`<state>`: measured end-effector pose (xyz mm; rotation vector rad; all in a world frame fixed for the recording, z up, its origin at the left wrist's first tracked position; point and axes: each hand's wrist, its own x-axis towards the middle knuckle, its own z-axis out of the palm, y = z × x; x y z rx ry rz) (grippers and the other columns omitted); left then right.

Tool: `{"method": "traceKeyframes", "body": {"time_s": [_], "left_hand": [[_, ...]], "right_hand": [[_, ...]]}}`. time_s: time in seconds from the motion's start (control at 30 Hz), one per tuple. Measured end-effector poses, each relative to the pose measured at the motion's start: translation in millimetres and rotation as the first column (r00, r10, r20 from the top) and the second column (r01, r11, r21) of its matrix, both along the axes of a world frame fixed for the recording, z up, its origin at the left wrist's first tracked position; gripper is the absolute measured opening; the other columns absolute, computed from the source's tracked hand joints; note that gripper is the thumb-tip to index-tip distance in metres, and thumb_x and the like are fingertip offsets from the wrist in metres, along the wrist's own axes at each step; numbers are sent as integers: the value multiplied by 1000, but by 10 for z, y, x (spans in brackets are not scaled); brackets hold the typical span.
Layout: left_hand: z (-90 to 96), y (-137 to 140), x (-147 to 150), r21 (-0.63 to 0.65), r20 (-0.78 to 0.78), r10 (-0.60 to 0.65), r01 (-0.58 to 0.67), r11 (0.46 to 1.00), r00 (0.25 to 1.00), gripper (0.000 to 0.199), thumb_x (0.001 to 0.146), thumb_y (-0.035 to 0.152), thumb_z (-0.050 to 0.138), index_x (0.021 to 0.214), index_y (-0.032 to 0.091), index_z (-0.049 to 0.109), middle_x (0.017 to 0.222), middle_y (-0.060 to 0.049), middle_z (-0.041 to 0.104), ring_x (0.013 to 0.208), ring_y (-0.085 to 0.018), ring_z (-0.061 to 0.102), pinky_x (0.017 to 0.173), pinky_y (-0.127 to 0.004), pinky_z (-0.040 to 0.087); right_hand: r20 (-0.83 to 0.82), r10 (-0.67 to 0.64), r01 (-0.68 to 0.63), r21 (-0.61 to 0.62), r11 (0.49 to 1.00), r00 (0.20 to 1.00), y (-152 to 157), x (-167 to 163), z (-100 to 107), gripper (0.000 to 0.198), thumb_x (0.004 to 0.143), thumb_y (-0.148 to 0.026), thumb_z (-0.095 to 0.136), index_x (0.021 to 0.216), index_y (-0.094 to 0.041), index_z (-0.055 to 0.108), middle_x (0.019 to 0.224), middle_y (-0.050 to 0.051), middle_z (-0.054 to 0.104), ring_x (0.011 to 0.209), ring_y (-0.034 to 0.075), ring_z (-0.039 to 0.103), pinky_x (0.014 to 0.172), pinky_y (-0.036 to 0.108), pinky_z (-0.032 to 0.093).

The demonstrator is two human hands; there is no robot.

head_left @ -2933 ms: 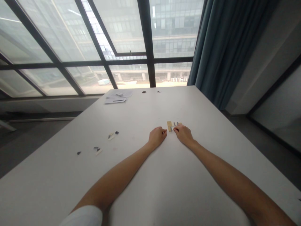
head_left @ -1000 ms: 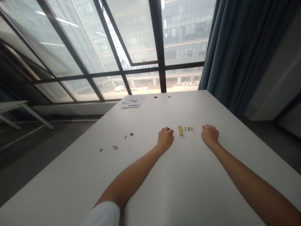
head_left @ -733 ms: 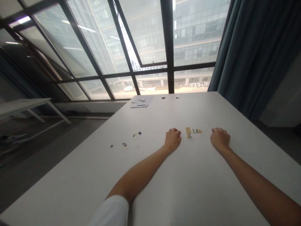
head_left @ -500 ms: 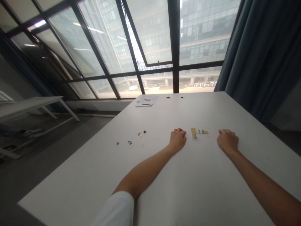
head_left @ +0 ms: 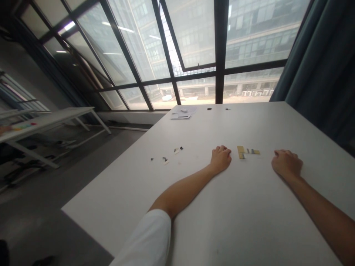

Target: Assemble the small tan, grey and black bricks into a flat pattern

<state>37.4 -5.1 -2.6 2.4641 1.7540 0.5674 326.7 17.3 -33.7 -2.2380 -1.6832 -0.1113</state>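
Note:
My left hand (head_left: 221,159) rests on the white table (head_left: 216,214), fingers curled in and nothing visible in them. To the right of it, apart from the fingers, lies a small flat group of yellow and grey pieces (head_left: 240,149), set edge to edge in a bent shape. Beyond that group my right hand (head_left: 287,162) lies in a loose fist on the tabletop, also with nothing showing in it. Neither hand touches the pieces, which are too small to name by kind.
Several small dark and cream bits (head_left: 165,160) lie scattered left of my left hand. Papers (head_left: 181,115) with a white object on top sit at the far edge, near a dark round disc (head_left: 209,109). Another white table (head_left: 69,113) stands at left; a curtain (head_left: 318,66) hangs at right.
The camera view has turned a little to the left and down, so everything sits further right in the picture. Both hands keep their places beside the yellow and grey pieces.

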Motion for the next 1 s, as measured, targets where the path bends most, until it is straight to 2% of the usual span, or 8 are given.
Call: {"method": "traceKeyframes", "body": {"time_s": [0.23, 0.73, 1.0], "left_hand": [[-43, 16, 10, 29, -5, -7, 7, 1000, 1000, 33, 95, 26, 46, 120, 25, 66, 124, -7, 60, 115, -26, 49, 97, -44, 44], [11, -3, 22, -12, -10, 8, -8, 1000, 1000, 33, 95, 26, 46, 121, 26, 66, 128, -8, 59, 119, -26, 48, 100, -44, 42], [-44, 75, -3, -60, 114, 27, -20, 998, 993, 32, 91, 27, 51, 117, 26, 70, 128, -7, 63, 120, -27, 52, 103, -46, 44]], "right_hand": [[-3, -13, 13, -33, 999, 1000, 19, 19, 7, 43, 93, -26, 43, 129, -20, 66, 139, 14, 57, 115, 29, 53, 90, 39, 38], [9, -8, 8, -17, 1000, 1000, 21, 28, 0, 44, 94, -27, 42, 128, -19, 67, 138, 14, 58, 114, 30, 54, 90, 41, 41], [12, -2, 2, -15, 1000, 1000, 28, 19, -2, 44, 95, -25, 40, 129, -19, 66, 137, 14, 59, 114, 30, 55, 89, 41, 42]]}}
